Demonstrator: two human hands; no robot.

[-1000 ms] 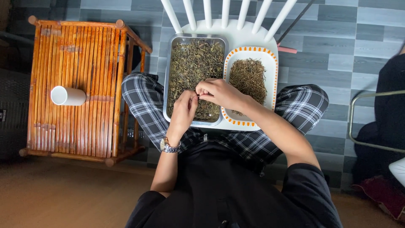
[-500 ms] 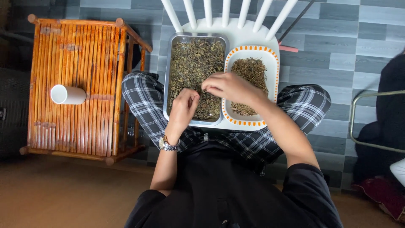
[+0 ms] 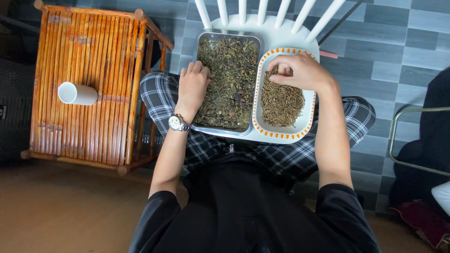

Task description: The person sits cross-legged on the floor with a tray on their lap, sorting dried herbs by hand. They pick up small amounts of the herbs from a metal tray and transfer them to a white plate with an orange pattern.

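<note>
The right hand [image 3: 300,70] pinched dried stems over the orange-rimmed dish [image 3: 281,135], the left hand [image 3: 193,86] rested loosely curled in the metal tray [image 3: 206,42]; a nudge might have tipped both off the white chair [image 3: 262,26].

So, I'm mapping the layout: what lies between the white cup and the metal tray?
In the head view: bamboo table top, the plaid-trousered knee and the left hand.

Your single head camera looked almost straight down from above your own lap; it faced the white chair seat [image 3: 265,29] ahead of your knees; the view sat close, within arm's reach; a bamboo table [image 3: 89,84] filled its left side; no second view overlapped.
</note>
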